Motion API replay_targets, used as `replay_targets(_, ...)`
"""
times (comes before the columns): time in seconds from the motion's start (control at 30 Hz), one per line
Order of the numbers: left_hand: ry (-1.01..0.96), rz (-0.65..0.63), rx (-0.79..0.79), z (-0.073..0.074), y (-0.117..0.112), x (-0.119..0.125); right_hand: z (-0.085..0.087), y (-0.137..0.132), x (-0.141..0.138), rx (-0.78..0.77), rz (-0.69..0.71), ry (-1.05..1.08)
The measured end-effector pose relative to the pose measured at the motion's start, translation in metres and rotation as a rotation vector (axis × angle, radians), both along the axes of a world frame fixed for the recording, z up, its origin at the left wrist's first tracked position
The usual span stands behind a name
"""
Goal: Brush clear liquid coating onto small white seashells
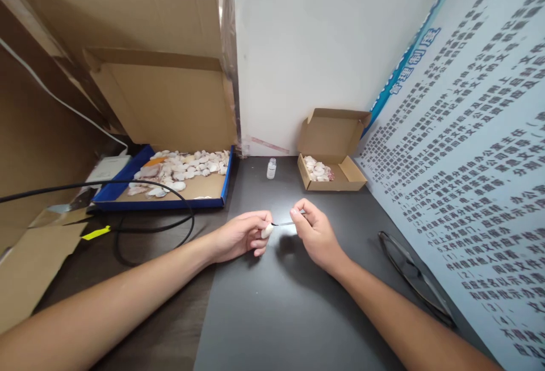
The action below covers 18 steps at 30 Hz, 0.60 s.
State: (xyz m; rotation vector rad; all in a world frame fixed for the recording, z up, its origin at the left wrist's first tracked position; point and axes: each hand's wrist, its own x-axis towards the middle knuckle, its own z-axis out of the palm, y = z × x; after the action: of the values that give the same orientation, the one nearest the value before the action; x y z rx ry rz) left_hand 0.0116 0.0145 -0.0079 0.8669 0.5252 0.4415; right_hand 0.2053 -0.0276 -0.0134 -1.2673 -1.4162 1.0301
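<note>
My left hand [249,235] is closed on a small white shell [267,231], pinched near the thumb and fingertips. My right hand [313,229] grips a thin, pale-shafted fine brush [284,224], whose dark tip points left and meets or nearly meets the shell. Whether they touch I cannot tell. Beyond the hands stands a small clear glass vial [271,169] with a white label. Many white shells [187,169] lie in a blue-sided cardboard box [159,205] at the back left. More shells [317,169] are heaped in a smaller cardboard box [336,186] at the back right.
A black cable [149,181] loops across the table's left side, near a yellow strip [96,233] and cardboard [38,269]. Black-framed glasses [411,274] rest at the right. A printed sheet [477,161] covers the right wall. A dark mat [272,314] lies beneath my hands.
</note>
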Motion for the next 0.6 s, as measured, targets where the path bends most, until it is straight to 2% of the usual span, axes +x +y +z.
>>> replay_targets(0.23, 0.012, 0.079, -0.004, 0.001, -0.002, 0.004, 0.004, 0.002, -0.002, 0.039, -0.047, 0.132)
replay_targets(0.43, 0.013, 0.125, -0.022, 0.007, 0.000, 0.009, -0.005, 0.013, -0.009, 0.069, -0.208, 0.235)
replay_targets(0.6, 0.018, 0.160, -0.039, 0.008, -0.004, 0.013, -0.010, 0.011, -0.015, 0.036, -0.264, 0.295)
